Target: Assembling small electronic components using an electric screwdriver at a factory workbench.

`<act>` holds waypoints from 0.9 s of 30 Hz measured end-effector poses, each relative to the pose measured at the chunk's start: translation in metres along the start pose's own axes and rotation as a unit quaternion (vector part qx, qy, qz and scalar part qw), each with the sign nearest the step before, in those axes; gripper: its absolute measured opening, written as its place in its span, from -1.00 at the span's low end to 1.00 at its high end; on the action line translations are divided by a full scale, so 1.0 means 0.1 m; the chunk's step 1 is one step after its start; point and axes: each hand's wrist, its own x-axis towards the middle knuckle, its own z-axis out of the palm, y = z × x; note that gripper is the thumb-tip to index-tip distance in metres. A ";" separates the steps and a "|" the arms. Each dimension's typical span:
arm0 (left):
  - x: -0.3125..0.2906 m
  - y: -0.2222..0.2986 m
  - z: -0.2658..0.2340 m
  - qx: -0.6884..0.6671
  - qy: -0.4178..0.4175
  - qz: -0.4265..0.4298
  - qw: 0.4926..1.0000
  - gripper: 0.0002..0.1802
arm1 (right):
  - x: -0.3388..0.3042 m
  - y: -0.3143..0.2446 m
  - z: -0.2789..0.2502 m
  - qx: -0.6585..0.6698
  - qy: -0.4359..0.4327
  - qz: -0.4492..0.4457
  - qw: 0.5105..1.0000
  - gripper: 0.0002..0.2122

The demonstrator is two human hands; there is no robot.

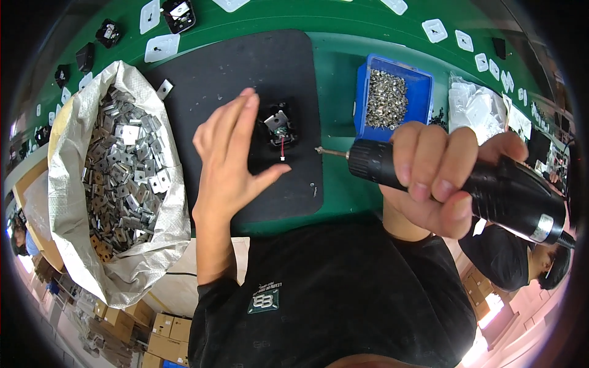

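My right hand (435, 178) is wrapped round a black corded electric screwdriver (380, 162). Its bit points left, and a small screw (319, 150) appears to sit at the tip. My left hand (230, 150) is open, thumb and fingers spread, beside a black housing (288, 113) on the dark mat. Inside that housing lie a metal plate (279, 121) and a small green circuit board (281, 131). A short red and dark cable with a white connector (283, 158) hangs out towards me. The screwdriver tip is apart from the housing, to its right.
A white woven sack (64, 202) full of square metal plates (132, 162) stands at left. A blue bin (419, 101) of screws (385, 98) sits right of the black mat (202, 67). White plastic parts (475, 107) lie farther right. Housings and covers rest on the green belt (264, 18).
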 end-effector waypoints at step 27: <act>0.13 -0.11 0.25 -0.085 0.022 -0.013 0.996 -0.20 | 0.03 0.67 0.06 -0.058 0.041 -0.029 0.997 -0.46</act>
